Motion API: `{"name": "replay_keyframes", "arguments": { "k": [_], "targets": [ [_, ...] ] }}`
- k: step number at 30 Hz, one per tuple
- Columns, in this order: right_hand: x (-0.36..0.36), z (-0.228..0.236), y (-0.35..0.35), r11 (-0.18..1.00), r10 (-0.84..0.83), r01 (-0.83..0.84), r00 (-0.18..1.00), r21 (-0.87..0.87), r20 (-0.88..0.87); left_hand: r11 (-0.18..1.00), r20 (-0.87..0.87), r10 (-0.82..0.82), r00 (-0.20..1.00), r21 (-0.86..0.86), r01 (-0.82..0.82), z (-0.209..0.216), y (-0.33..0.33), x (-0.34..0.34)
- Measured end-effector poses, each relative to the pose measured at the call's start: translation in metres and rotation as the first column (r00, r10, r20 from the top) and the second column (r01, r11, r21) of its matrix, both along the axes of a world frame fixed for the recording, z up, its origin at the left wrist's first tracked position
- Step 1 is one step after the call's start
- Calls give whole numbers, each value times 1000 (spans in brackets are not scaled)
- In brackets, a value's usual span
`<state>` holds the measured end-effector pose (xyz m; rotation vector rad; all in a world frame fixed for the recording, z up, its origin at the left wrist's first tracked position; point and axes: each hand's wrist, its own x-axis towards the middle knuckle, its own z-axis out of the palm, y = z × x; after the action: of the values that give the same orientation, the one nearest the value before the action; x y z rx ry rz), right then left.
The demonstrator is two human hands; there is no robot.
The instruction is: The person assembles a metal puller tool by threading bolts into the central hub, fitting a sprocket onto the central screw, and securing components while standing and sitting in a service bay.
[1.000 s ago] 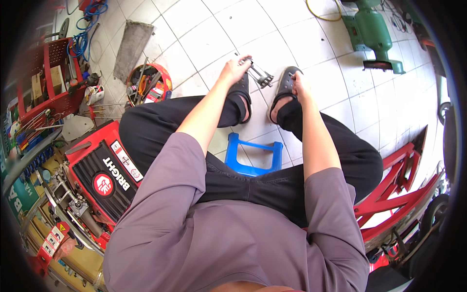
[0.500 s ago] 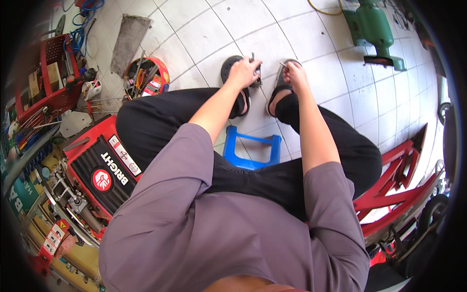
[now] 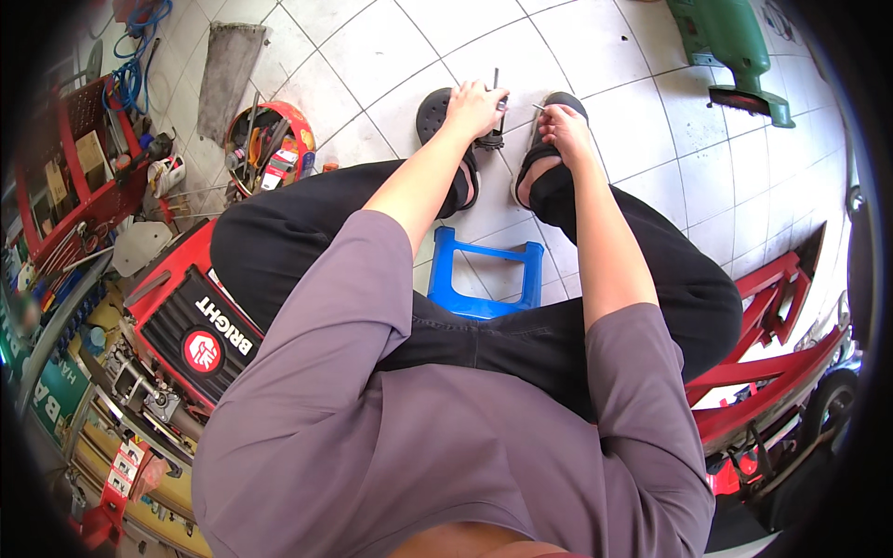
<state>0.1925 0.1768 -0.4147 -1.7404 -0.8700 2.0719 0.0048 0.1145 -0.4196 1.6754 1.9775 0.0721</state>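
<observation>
I sit on a blue plastic stool (image 3: 484, 274) with both arms stretched down toward my feet. My left hand (image 3: 473, 107) is closed around a small dark metal part (image 3: 497, 104) with a thin rod sticking up, just above my left black sandal (image 3: 435, 116). My right hand (image 3: 558, 126) pinches a thin metal pin (image 3: 538, 108) over my right sandal (image 3: 567, 100). The two hands are a few centimetres apart on the white tiled floor (image 3: 391, 56).
A red tool case with a black panel (image 3: 191, 321) lies at my left. A red bowl (image 3: 299, 121) of hand tools and a red shelf (image 3: 79, 177) stand behind it. A green machine (image 3: 730, 46) sits far right, red metal frames (image 3: 772, 335) at my right.
Both hands have stayed together at my feet; the metal part has been lifted from the floor into my left hand, and my right hand now pinches a pin beside it.
</observation>
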Motion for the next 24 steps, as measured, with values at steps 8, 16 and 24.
{"name": "replay_keyframes", "arguments": {
  "k": [8, 16, 24],
  "targets": [
    [-5, 4, 5, 990, -115, 120, 992, -71, 59, 947, -35, -181, 983, 265, 184, 17, 23, -83],
    [-2, 0, 6, 984, -149, 153, 988, -89, 47, 921, -245, 286, 926, 337, -195, -51, 134, -178],
    [-24, -3, -6, 971, 13, -80, 959, 225, 284, 963, -462, 114, 880, 270, 17, -162, 143, -191]
  ]
}}
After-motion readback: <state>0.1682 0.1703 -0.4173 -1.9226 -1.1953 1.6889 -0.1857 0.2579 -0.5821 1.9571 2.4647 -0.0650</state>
